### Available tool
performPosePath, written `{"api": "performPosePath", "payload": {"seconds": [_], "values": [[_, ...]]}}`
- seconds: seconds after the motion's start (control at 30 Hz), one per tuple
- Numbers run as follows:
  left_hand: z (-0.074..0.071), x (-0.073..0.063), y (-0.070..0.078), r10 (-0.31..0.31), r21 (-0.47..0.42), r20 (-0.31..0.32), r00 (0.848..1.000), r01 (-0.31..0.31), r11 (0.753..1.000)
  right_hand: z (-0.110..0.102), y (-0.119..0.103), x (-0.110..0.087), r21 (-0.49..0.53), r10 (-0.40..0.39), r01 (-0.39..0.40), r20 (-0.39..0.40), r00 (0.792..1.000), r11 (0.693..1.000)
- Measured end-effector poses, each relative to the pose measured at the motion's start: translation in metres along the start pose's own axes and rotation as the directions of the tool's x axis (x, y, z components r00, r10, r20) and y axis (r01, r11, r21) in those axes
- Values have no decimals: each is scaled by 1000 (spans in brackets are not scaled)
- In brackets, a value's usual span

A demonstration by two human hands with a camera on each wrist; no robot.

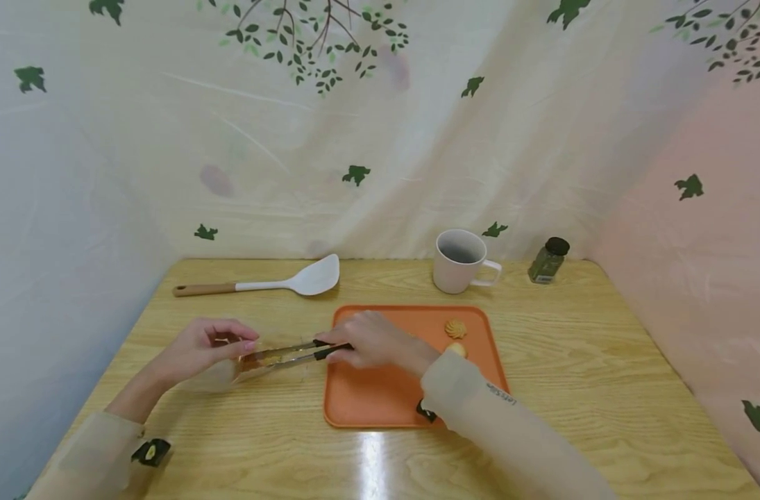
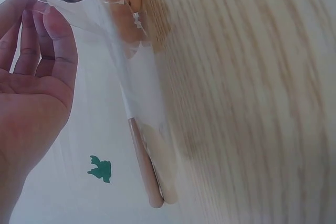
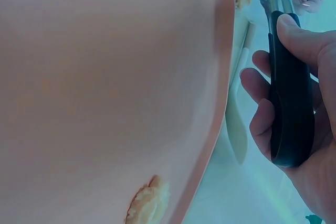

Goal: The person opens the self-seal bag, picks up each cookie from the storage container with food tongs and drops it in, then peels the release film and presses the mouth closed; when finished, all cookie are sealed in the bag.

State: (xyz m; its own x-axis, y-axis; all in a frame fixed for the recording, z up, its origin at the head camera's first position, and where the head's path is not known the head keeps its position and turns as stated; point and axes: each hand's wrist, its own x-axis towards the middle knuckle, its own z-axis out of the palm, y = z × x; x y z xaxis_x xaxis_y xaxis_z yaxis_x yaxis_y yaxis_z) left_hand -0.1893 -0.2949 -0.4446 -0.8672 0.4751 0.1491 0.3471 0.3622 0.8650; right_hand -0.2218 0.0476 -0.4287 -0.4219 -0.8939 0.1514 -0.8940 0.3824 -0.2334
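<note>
My left hand (image 1: 201, 347) pinches the edge of a clear plastic bag (image 1: 207, 378) between thumb and fingers, over the left part of the table. In the left wrist view the see-through bag (image 2: 142, 38) hangs beside the fingers. Tongs with black handles (image 3: 291, 93) are gripped in my right hand (image 1: 373, 338), above the tray's left side. Their metal arms point left and reach into the bag, where yellowish cookies show blurrily through the plastic. Whether the tips hold a cookie is unclear. Two cookies lie on the orange tray (image 1: 380, 410), one swirled cookie (image 1: 456, 328) behind the other.
A white spatula (image 1: 314, 278) with a wooden handle lies along the back left. Behind the tray stands a pale mug (image 1: 456, 267), with a dark-capped green jar (image 1: 548, 262) to its right. A patterned cloth (image 1: 280, 173) borders the table's back and sides.
</note>
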Motion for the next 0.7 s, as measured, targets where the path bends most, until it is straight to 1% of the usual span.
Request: {"api": "performPosePath", "payload": {"seconds": [0.13, 0.33, 0.53, 0.7], "values": [[0, 0, -1, 12, 1, 4, 1000, -12, 1000, -1, 1, -2, 11, 17, -17, 12, 1000, 1000], [-1, 0, -2, 19, -6, 15, 1000, -19, 1000, -5, 4, -9, 70, 55, -57, 26, 998, 996], [-1, -1, -4, 15, 4, 12, 1000, -15, 1000, -7, 12, -17, 139, 52, -52, 4, 999, 989], [0, -1, -3, 4, 8, 14, 1000, -4, 1000, -10, 15, -22, 148, 46, -46, 2, 999, 988]]}}
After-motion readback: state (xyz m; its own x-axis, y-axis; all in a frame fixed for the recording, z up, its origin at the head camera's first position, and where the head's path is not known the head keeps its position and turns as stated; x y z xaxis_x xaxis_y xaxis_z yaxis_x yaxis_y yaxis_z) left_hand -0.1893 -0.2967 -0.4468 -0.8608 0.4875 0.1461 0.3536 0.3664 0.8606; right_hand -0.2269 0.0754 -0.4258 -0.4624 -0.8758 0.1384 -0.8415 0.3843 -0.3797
